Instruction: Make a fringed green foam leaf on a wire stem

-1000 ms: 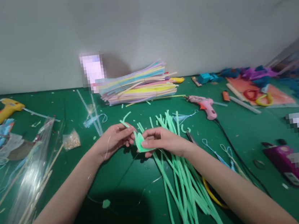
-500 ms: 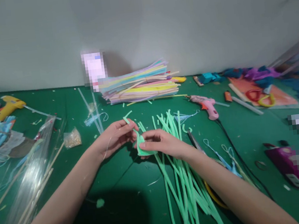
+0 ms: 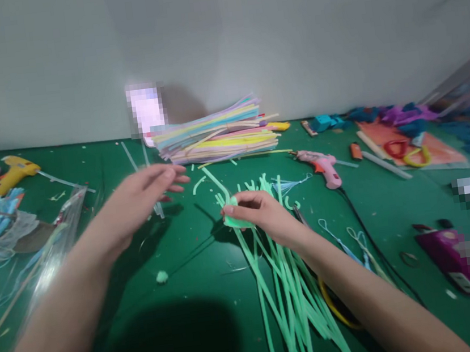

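Note:
My right hand (image 3: 261,214) pinches a small bent light-green pipe cleaner piece (image 3: 237,222) between thumb and fingers. One straight end of it sticks up toward the back. Part of the piece is hidden by the fingers. My left hand (image 3: 149,193) is in the air to the left, fingers stretched out and apart, with nothing visible in it. Under and beside my right hand lies a loose bunch of green pipe cleaners (image 3: 290,295). A small fuzzy green piece (image 3: 162,277) appears to the left; a thin line runs from near it toward my right hand.
Bundled pastel pipe cleaners (image 3: 217,135) lie at the back beside a blurred upright phone-like object (image 3: 146,110). A pink glue gun (image 3: 322,166) with its cord is at right, a yellow glue gun (image 3: 14,173) far left. Yellow-handled scissors (image 3: 337,309) lie partly under my right forearm.
My left hand has let go of the green piece and moved left and up, its fingers opening. My right hand has shifted slightly right with the piece. The small fuzzy green piece now appears higher.

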Motion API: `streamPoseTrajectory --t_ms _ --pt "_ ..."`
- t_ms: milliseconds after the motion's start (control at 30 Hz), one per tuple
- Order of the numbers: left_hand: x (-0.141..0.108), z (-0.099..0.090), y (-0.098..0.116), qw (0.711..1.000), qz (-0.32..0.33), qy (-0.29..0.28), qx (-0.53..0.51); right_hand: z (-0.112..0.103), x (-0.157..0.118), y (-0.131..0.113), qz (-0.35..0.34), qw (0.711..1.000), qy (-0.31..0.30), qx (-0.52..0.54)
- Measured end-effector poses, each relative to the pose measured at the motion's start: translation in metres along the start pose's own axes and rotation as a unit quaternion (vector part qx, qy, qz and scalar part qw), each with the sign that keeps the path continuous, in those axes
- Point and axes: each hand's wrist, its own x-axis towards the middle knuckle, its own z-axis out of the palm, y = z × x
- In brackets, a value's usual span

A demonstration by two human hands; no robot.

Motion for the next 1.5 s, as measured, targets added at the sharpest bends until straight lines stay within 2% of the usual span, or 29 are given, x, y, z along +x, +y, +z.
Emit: streamPoseTrajectory --t_ms 33,100,133,233,300,433,467,567,633,767,933,1067,1367,1500 --pt "-0.009 -0.003 0.010 0.991 0.047 0.072 0.098 0.000 0.001 0.000 -0.006 1.000 0.025 0.018" --pt "-0.027 -0.001 0.026 0.959 0.117 0.144 0.213 0.002 0.001 0.001 -0.023 0.996 0.068 0.054" --pt "-0.034 0.003 0.030 0.950 0.159 0.139 0.231 0.004 0.000 0.000 -0.032 0.994 0.082 0.069" --pt "-0.040 0.024 0.028 0.944 0.223 0.026 0.241 0.014 -0.006 -0.005 -0.064 0.989 0.085 0.103" --pt "-0.033 0.036 0.019 0.952 0.185 -0.009 0.244 0.020 -0.012 -0.011 -0.083 0.987 0.077 0.118" --pt "-0.020 0.042 0.006 0.969 0.097 -0.142 0.176 0.023 -0.019 -0.017 -0.087 0.988 0.060 0.115" --pt "-0.018 0.041 0.006 0.971 0.088 -0.160 0.156 0.022 -0.019 -0.017 -0.080 0.989 0.052 0.114" --pt "-0.019 0.039 0.007 0.972 0.104 -0.158 0.141 0.015 -0.017 -0.016 -0.050 0.988 0.015 0.145" --pt "-0.020 0.037 0.008 0.967 0.117 -0.176 0.145 0.008 -0.015 -0.015 -0.004 0.979 -0.042 0.198" --pt "-0.021 0.034 0.011 0.950 0.096 -0.278 0.103 -0.001 -0.013 -0.013 0.079 0.950 -0.141 0.267" --pt "-0.022 0.033 0.013 0.919 0.067 -0.384 0.059 -0.003 -0.015 -0.011 0.073 0.954 -0.187 0.223" --pt "-0.022 0.038 0.011 0.907 0.049 -0.413 0.061 -0.003 -0.017 -0.012 0.052 0.953 -0.227 0.191" --pt "-0.023 0.041 0.009 0.912 0.046 -0.404 0.061 -0.004 -0.015 -0.012 0.038 0.954 -0.206 0.217" --pt "-0.020 0.044 0.008 0.911 0.053 -0.407 0.047 -0.008 -0.011 -0.007 0.022 0.950 -0.226 0.215"
